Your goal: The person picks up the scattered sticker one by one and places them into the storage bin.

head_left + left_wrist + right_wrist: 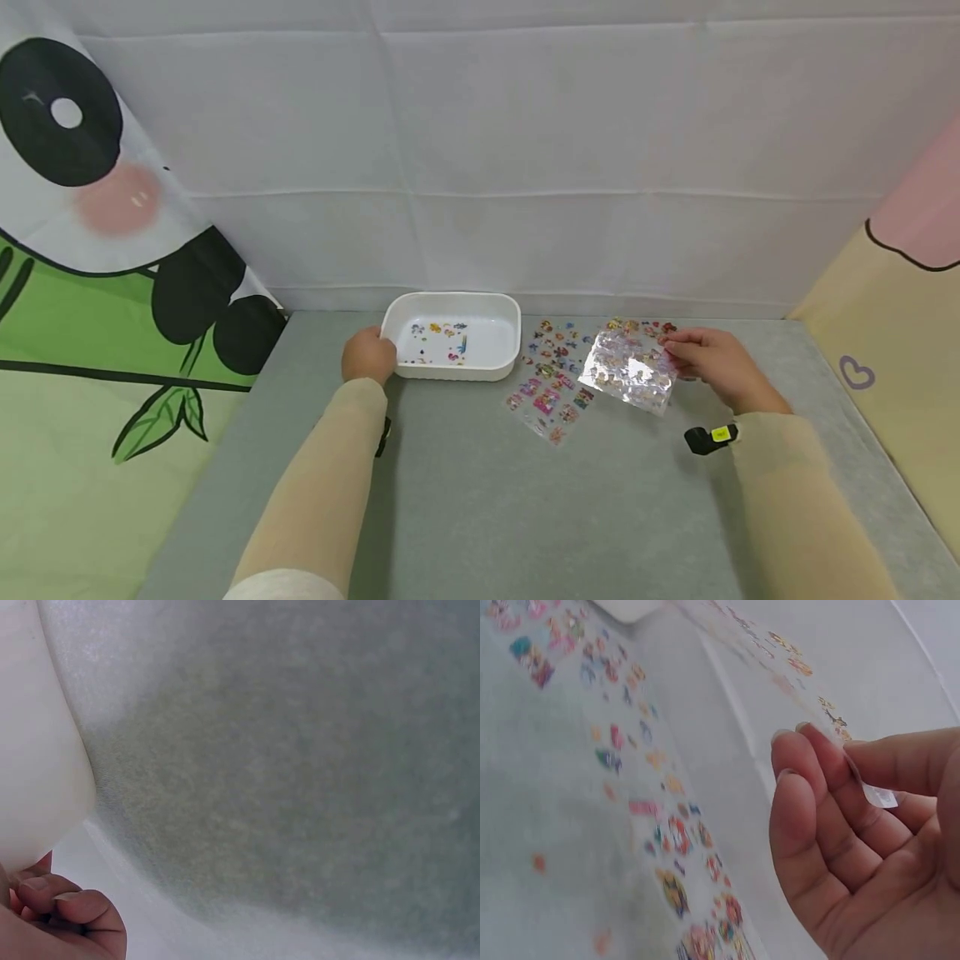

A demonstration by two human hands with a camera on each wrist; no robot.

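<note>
My left hand [369, 356] grips the left end of a white plastic tray [491, 373], with curled fingers at its rim in the left wrist view. A small transparent sheet with several colourful stickers [438, 337] lies inside the tray. Between thumb and fingers, my right hand [708, 362] pinches the edge of a shiny clear sticker sheet [630, 371], tilted up from the table. In the right wrist view that sheet [799, 666] stretches away from the pinching fingertips. Below it and to its left, more sticker sheets [547, 400] lie flat on the table.
The grey table [525, 517] meets a white cloth backdrop [525, 150] just behind the tray. A printed cartoon cloth [90, 317] hangs on the left, and a yellow and pink one [892, 333] on the right. Each wrist wears a small black camera [708, 439].
</note>
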